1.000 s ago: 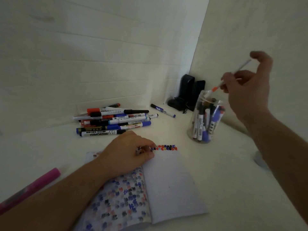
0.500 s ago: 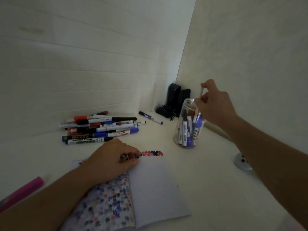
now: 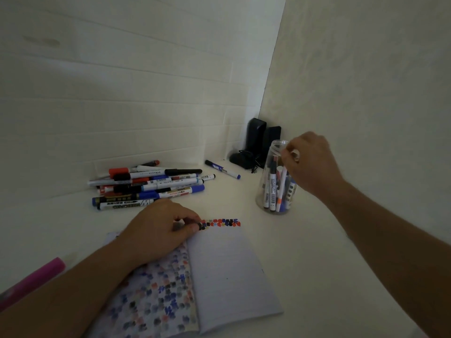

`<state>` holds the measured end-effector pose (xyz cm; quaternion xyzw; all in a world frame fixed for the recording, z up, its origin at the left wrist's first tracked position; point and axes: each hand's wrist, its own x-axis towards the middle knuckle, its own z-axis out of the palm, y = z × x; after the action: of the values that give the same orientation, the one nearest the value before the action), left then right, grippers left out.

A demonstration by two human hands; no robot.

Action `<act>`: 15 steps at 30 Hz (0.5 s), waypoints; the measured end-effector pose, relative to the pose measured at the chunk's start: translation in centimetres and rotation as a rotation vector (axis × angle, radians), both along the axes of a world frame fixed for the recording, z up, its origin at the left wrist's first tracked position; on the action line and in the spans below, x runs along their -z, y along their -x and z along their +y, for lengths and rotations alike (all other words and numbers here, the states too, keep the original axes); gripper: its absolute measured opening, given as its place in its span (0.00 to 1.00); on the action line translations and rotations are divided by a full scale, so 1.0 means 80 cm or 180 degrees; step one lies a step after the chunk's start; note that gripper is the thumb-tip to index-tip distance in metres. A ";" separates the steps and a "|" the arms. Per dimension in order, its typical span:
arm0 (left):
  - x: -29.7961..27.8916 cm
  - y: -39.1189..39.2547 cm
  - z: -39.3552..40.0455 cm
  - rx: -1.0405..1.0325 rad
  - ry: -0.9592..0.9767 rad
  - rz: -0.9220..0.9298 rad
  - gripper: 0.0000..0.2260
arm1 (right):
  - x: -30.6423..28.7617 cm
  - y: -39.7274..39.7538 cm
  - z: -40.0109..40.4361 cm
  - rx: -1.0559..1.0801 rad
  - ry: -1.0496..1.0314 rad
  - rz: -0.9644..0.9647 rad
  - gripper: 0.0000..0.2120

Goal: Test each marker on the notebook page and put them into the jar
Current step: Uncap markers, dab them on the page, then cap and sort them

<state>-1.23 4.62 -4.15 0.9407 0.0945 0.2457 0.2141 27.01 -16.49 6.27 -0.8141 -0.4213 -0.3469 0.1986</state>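
Since a second ago the right hand has come down from mid-air, where it pinched a thin orange-tipped marker over the jar, to the jar's mouth at right of centre. That marker now stands inside the jar, tip down, among the other markers there. The right hand's fingers are curled at the rim, thumb and fingertips close together; whether they still touch the marker's top or the rim cannot be told, as the hand covers that spot.

The left hand has stayed on the notebook at lower centre. It lies knuckles up on the upper edge of the page, fingers bent and fingertips pressed down beside a row of red, blue and black test marks; something small and dark sits under its fingertips, too small to name. The notebook's left page is covered with faded coloured blots, and the right page is blank below the row of marks.

A pile of untested markers lies on the tabletop left of centre, above the left hand. A single blue marker lies apart, between the pile and the jar. A pink marker lies at the lower left edge.
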 end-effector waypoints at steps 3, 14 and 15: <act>0.002 0.000 0.011 -0.0449 0.0069 -0.0132 0.06 | 0.015 0.042 0.016 -0.0380 -0.0465 -0.0575 0.07; 0.022 0.002 0.071 -0.1829 -0.0657 0.0014 0.14 | 0.122 0.176 0.105 -0.1441 0.0855 0.1989 0.13; 0.023 0.003 0.074 -0.1847 -0.0665 0.0115 0.13 | 0.123 0.171 0.104 -0.1501 0.0663 0.2092 0.12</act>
<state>-1.43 10.51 -6.02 0.8956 0.3372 0.2881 0.0354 13.30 -8.20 -3.56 -0.7785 -0.5432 0.0308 0.3130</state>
